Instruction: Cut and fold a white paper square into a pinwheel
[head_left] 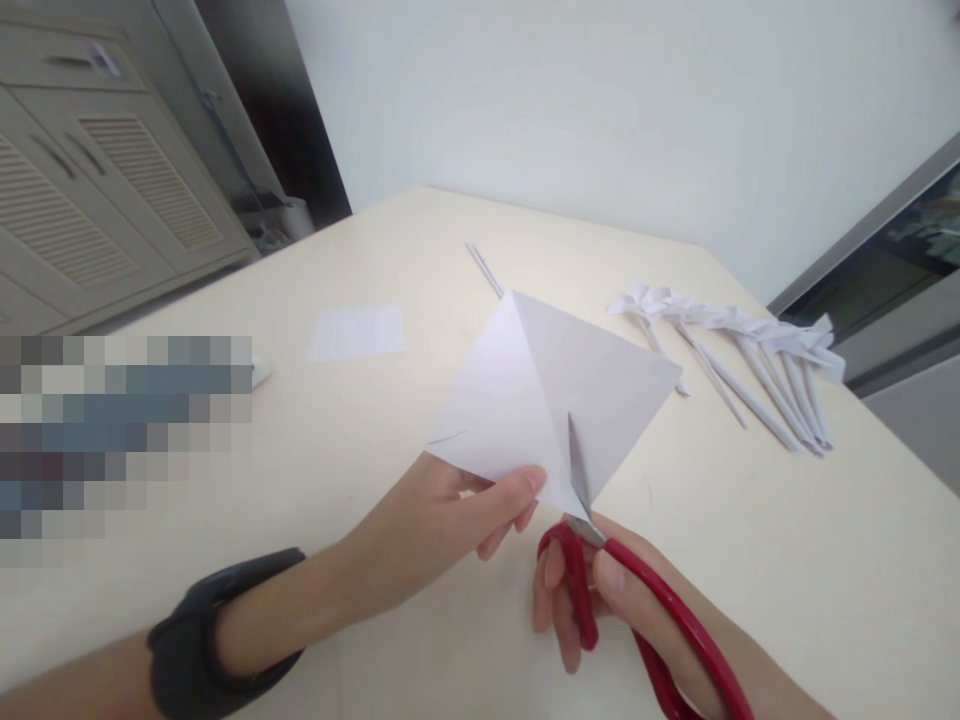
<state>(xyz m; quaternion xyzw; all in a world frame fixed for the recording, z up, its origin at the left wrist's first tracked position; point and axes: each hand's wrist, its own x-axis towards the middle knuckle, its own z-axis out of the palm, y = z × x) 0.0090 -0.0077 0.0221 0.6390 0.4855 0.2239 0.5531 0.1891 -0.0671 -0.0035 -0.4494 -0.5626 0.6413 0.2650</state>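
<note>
A white square of paper [600, 390] with a crease down its middle is held up above the table. My left hand [465, 505] pinches its lower left edge, thumb on top and fingers beneath. In my right hand [615, 590] are scissors [577, 585] with red handles, the fingers through the loops. The blades are spread at the paper's lower corner, one blade lying over the sheet along the crease and the other mostly hidden beneath. A short dark line shows near the sheet's left corner.
Paper pinwheels on rolled paper sticks [750, 335] lie in a row at the right. Thin paper sticks [484, 268] poke out behind the held sheet. A small white paper piece [357, 333] lies on the table [405, 230] at the left. A wall stands behind.
</note>
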